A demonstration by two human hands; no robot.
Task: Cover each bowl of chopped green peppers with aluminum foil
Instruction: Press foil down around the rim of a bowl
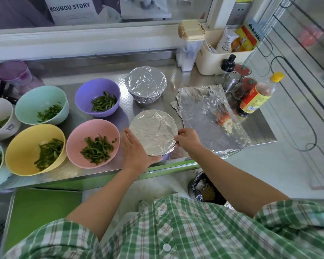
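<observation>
at the centre of the frame, on the steel worktop (153, 101), sits a foil-topped bowl (153, 134) with both hands on it; the step in hand looks like crimping the foil down around its rim; the left hand (136, 149) lies flat and spread against the bowl's near-left side, steadying it, its grip apart and clamped on nothing; the right hand (187, 138) has fingers drawn together, pinching the foil edge at the right rim; a second covered bowl (146, 86) stands just behind; a spare foil sheet (209, 116) lies right of centre; still uncovered, to the left, are the pink bowl (93, 143), purple bowl (97, 97), yellow bowl (35, 148), mint bowl (41, 104) and more cut off at the left edge; next, i judge, comes pressing the remaining rim tight, then taking fresh foil to the pink bowl.
</observation>
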